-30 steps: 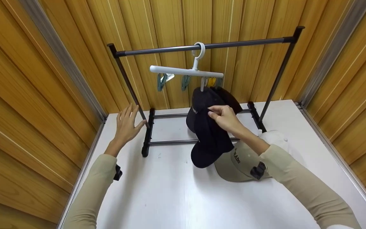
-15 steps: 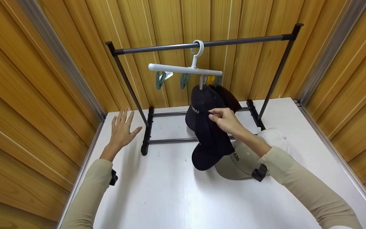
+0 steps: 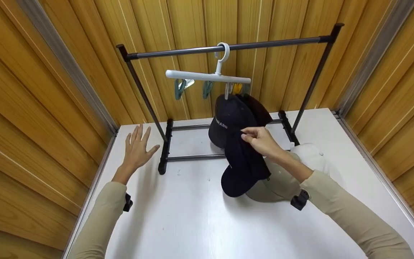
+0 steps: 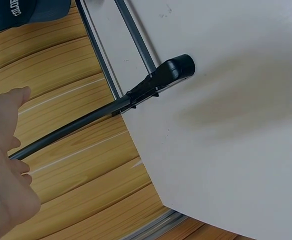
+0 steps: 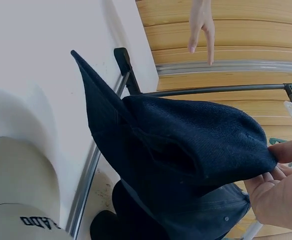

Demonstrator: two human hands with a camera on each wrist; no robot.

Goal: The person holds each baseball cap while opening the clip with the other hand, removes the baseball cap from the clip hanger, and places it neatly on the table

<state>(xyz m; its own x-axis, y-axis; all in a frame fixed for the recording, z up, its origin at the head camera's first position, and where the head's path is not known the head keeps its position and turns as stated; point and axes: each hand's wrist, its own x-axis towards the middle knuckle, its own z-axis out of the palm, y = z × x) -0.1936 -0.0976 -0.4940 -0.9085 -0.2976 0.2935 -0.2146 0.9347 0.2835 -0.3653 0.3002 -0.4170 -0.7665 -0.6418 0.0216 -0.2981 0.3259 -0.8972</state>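
Note:
My right hand [image 3: 265,143] pinches a dark navy baseball cap [image 3: 242,162] by its crown, brim hanging down, in front of the hanger. In the right wrist view the navy cap [image 5: 185,140] fills the middle, thumb and fingers at its crown. Behind it a black cap with lettering [image 3: 225,115] hangs from a clip on the white hanger [image 3: 207,76], and a dark reddish cap [image 3: 259,109] hangs beside that one. My left hand [image 3: 136,149] holds nothing, fingers spread, near the rack's left post; the left wrist view shows the hand [image 4: 6,165] at the edge.
The hanger hooks over the bar of a black rack [image 3: 275,45]. Green clips [image 3: 207,89] hang at its left, with a yellow clip [image 3: 237,88] farther right. A khaki cap [image 3: 279,181] and a white cap [image 3: 309,156] lie on the white table [image 3: 178,216]. Wood-panelled walls surround it.
My right hand has moved slightly right and down with the navy cap, uncovering more of the hanging black cap's lettering. The left hand has shifted slightly left, its fingers still spread.

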